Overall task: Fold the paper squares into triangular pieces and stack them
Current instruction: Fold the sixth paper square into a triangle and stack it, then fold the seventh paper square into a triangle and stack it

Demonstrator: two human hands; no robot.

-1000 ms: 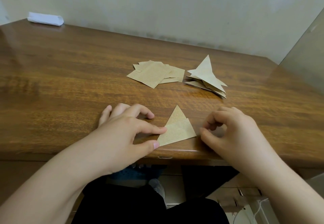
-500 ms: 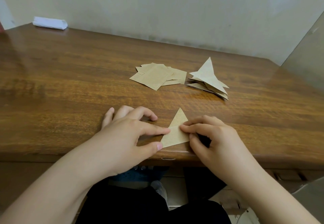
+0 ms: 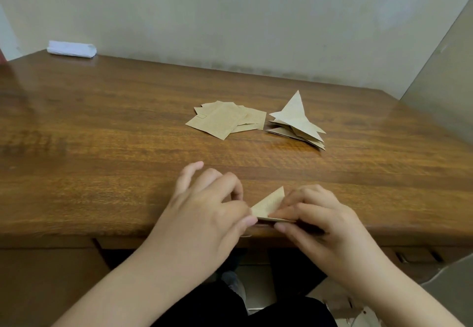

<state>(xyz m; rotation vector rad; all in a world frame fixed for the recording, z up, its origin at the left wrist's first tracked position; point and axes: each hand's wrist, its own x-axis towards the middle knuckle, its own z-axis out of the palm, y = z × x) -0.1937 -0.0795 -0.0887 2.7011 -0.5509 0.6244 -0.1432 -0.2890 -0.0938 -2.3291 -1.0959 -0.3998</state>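
A brown paper piece (image 3: 268, 203), folded into a small triangle, lies at the near edge of the wooden table (image 3: 102, 152). My left hand (image 3: 207, 211) pinches its left corner between thumb and forefinger. My right hand (image 3: 320, 219) pinches its right side, fingers on top and thumb under the lower edge. Farther back lie a loose pile of flat paper squares (image 3: 225, 120) and, to its right, a stack of folded triangles (image 3: 298, 121).
A white folded cloth or packet (image 3: 71, 49) sits at the table's far left corner against the wall. A grey panel (image 3: 440, 70) stands at the right. Below the table edge are drawer fronts and my dark-clothed lap.
My right hand came in from the right and took hold of the paper. The piece went from a wider triangle with a flap to a narrower folded triangle. The left hand kept its grip.
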